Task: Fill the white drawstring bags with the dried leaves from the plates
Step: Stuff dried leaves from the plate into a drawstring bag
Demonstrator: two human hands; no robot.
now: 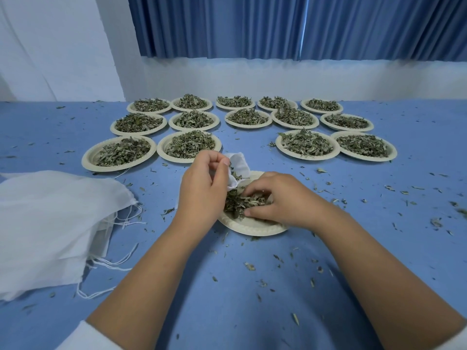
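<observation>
Bare forearms (151,261), white sleeves (80,337) near elbows

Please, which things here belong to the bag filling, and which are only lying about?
In the job: left hand pinching the open bag; right hand gripping leaves on the near plate; full plates behind; spare bags at the left.
Lying about: leaf crumbs scattered on the table; blue curtain.

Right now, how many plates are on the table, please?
15: five in the back row, five in the middle row, four in the front row, one plate beneath the left hand and right hand.
</observation>
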